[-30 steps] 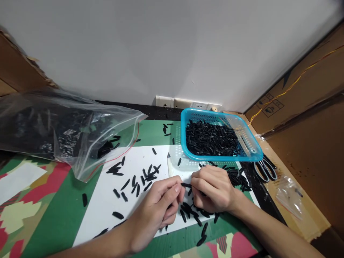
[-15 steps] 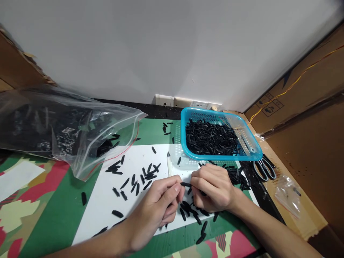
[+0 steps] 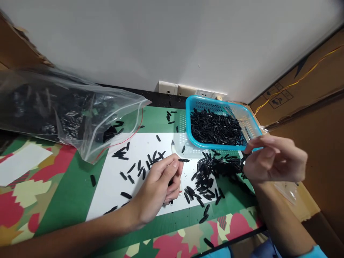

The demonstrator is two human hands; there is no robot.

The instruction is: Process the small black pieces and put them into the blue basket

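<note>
My left hand (image 3: 161, 182) rests on the white sheet (image 3: 139, 168) and pinches a small black piece (image 3: 184, 160) that sticks out to the right of its fingertips. My right hand (image 3: 271, 159) is raised at the right, near the front right corner of the blue basket (image 3: 220, 146), with its fingers pinched around something small and dark that I cannot make out. Between the two hands lies a pile of black pieces (image 3: 215, 168). More loose black pieces (image 3: 134, 168) are scattered across the sheet to the left.
The blue basket holds several black pieces. A clear plastic bag (image 3: 61, 114) with dark parts lies at the left. A white stick (image 3: 173, 147) lies on the sheet. Wall sockets (image 3: 188, 91) sit at the back; cardboard (image 3: 309, 107) stands at the right.
My right hand has left the spot beside my left hand and moved up and right toward the basket's corner. My left hand still holds a black piece. The view shifted slightly.
</note>
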